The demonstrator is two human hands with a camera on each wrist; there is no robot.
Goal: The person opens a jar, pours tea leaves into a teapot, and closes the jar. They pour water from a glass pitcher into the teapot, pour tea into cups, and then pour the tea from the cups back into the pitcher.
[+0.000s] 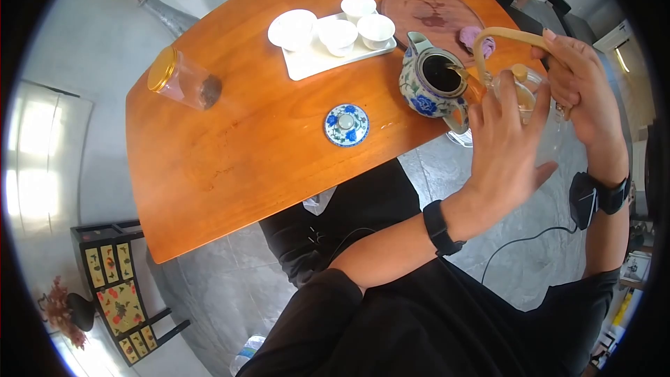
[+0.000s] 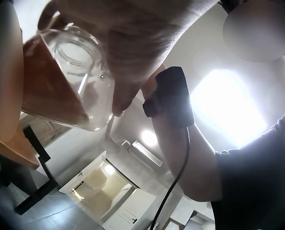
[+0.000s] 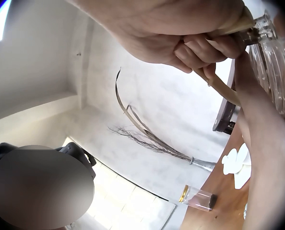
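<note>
In the head view, my right hand (image 1: 583, 87) grips the pale curved handle (image 1: 497, 32) of a glass kettle (image 2: 97, 91). The kettle is tilted, amber liquid inside, with its spout over the mouth of a blue-and-white porcelain teapot (image 1: 423, 103). That teapot stands lidless near the table edge, dark inside. My left hand (image 1: 504, 143) is spread in front of the kettle, fingers straight and right at its glass, hiding much of the body. The teapot's floral lid (image 1: 347, 126) lies on the table. In the right wrist view, the fingers of my right hand (image 3: 200, 43) curl round the handle.
A white tray (image 1: 300, 70) with several white cups (image 1: 338, 36) sits behind the floral lid. Beyond the teapot are a round brown board (image 1: 408, 7) and a purple cloth (image 1: 470, 36). A clear jar with a gold lid (image 1: 185, 84) lies at the left of the wooden table (image 1: 230, 167).
</note>
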